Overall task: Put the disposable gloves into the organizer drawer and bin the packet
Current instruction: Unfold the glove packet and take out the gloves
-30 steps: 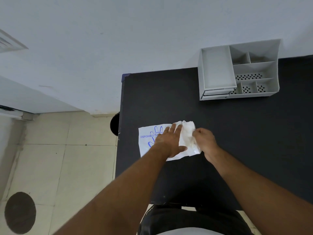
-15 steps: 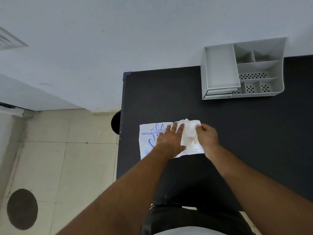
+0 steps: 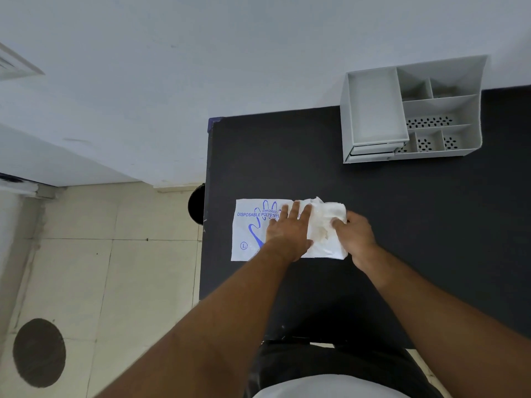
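A white glove packet (image 3: 248, 228) with blue print lies flat near the left edge of the black table (image 3: 402, 219). My left hand (image 3: 288, 232) rests palm down on the packet with fingers spread. At the packet's right end a crumpled bunch of clear disposable gloves (image 3: 324, 222) sticks out, and my right hand (image 3: 355, 234) pinches it. The grey organizer (image 3: 413, 110) stands at the back of the table against the wall, its drawers (image 3: 372, 152) at the lower left front pushed in.
A round black bin (image 3: 196, 203) shows on the floor just left of the table, mostly hidden by the table edge. A dark round mark (image 3: 38, 351) lies on the tiled floor at lower left. The white wall runs behind the table.
The bunch of gloves has come further out of the packet toward the right with my right hand. My left hand stays pressed on the packet, which now lies flatter.
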